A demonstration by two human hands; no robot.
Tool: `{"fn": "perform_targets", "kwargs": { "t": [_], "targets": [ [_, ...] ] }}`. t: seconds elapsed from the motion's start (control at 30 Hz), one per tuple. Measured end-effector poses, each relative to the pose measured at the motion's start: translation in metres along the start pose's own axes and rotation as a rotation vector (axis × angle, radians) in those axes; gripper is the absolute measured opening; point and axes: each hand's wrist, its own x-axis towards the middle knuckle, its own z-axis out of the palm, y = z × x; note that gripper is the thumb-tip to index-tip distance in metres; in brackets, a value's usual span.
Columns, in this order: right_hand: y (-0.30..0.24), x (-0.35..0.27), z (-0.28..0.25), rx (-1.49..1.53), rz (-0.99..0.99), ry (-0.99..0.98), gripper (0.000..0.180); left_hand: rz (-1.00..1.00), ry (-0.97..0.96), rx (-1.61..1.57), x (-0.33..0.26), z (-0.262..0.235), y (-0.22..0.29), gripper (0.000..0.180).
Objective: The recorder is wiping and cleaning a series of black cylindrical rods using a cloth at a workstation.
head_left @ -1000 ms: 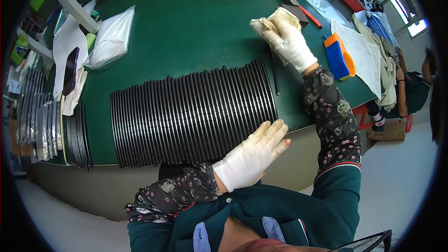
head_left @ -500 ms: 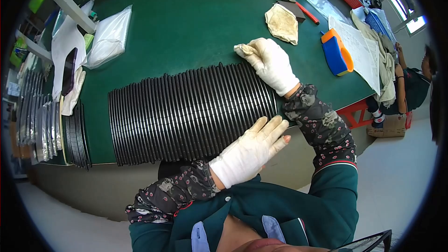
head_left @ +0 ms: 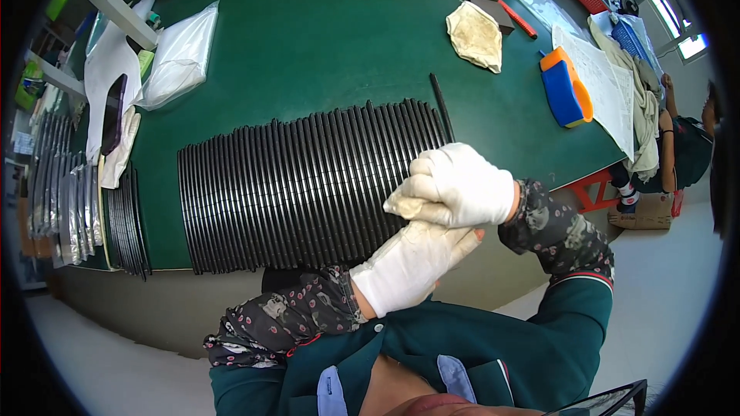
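My right hand (head_left: 461, 185), in a white glove, is closed around a small cream wad of cloth (head_left: 401, 205). It presses the wad against the palm of my left hand (head_left: 412, 262), also gloved, whose fingers lie flat and apart beneath it. Both hands hover over the near right end of a long row of thin black flat parts (head_left: 301, 181) overlapping like shingles on the green table (head_left: 331, 38). One loose black strip (head_left: 442, 106) lies at the row's far right end.
A cream rag (head_left: 474, 35) lies at the back right beside a red pen (head_left: 518, 18) and a blue-and-orange block (head_left: 565, 86). White plastic bags (head_left: 179, 54) sit at the back left. More black parts (head_left: 127, 219) stack at the left edge. Another person (head_left: 690, 139) sits at right.
My right hand came back from the cream rag at the far right with a small wad, and now meets my left hand, which lifted off the black row.
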Motion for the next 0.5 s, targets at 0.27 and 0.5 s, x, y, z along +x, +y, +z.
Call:
{"fn": "perform_targets", "kwargs": {
  "t": [0.27, 0.5],
  "targets": [
    [0.107, 0.053, -0.018, 0.154, 0.429, 0.484, 0.035, 0.042, -0.03, 0.178, 0.006, -0.02, 0.002, 0.083],
    [0.143, 0.035, -0.02, -0.054, 0.646, 0.35, 0.035, 0.041, -0.009, 0.196, 0.003, -0.017, 0.005, 0.083]
  ]
}}
